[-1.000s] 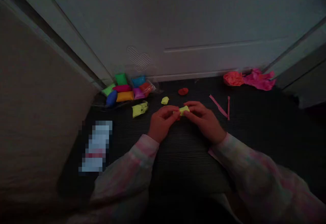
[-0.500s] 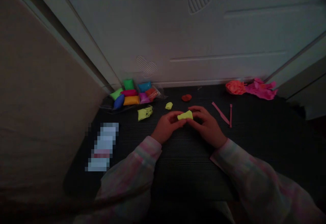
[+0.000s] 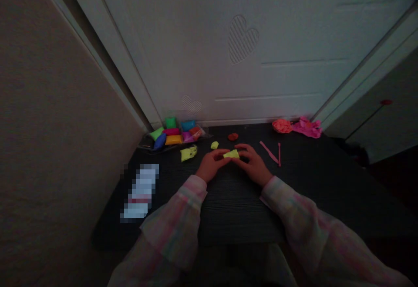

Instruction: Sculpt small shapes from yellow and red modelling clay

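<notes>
Between my two hands is a flattened, roughly four-sided piece of yellow modelling clay [image 3: 231, 154], held just above the dark table [image 3: 235, 217]. My left hand [image 3: 211, 165] pinches its left end between thumb and fingers. At its right end, my right hand [image 3: 254, 164] grips it the same way. Just beyond my hands lie a small yellow clay lump [image 3: 214, 145] and a red-brown clay lump [image 3: 233, 136]. To the left is a crumpled yellow clay packet [image 3: 188, 153].
A clear bag of several coloured clay packets [image 3: 174, 139] lies at the back left. Left of my arm is a blurred-out bright rectangle [image 3: 140, 193]. Pink modelling tools [image 3: 269, 152] lie on the right. An orange crumpled bundle [image 3: 282, 126] and a pink one [image 3: 307, 127] rest against the white door [image 3: 183, 52].
The camera view has tilted up and shifted, so the table sits lower in the picture. Both hands keep hold of the yellow clay, with little change in grip.
</notes>
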The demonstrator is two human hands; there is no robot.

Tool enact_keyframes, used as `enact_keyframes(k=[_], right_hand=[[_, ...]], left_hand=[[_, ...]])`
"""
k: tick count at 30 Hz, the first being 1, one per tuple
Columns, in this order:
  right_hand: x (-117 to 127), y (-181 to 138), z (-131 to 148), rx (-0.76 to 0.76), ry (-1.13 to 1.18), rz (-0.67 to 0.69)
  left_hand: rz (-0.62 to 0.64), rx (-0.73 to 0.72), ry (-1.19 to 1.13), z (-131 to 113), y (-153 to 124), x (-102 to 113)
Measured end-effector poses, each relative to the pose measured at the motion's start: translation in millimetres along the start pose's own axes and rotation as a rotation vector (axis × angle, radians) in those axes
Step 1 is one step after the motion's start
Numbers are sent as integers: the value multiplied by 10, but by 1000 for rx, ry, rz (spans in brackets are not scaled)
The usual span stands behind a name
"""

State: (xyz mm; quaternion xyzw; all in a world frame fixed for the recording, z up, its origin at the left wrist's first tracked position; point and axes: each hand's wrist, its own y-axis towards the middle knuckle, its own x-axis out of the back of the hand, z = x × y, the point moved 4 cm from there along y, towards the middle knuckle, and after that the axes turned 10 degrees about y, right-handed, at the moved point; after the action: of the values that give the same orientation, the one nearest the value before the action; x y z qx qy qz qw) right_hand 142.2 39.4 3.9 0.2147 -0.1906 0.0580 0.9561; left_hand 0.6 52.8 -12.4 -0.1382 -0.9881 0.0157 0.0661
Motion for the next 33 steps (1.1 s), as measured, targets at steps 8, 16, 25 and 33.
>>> enact_keyframes(k=[8,16,25,33], right_hand=[[-6,-34,16,75,-5,-62],[22,-26,52,107,-45,-68],[-13,-56,139,140,-106,-12],[82,-103,242,186,-153,-166]], left_hand=[[21,6,-24,37,22,15],[87,-13,24,24,-2,-20],[-60,-100,173,-4,1,57],[-84,22,-63,36,40,82]])
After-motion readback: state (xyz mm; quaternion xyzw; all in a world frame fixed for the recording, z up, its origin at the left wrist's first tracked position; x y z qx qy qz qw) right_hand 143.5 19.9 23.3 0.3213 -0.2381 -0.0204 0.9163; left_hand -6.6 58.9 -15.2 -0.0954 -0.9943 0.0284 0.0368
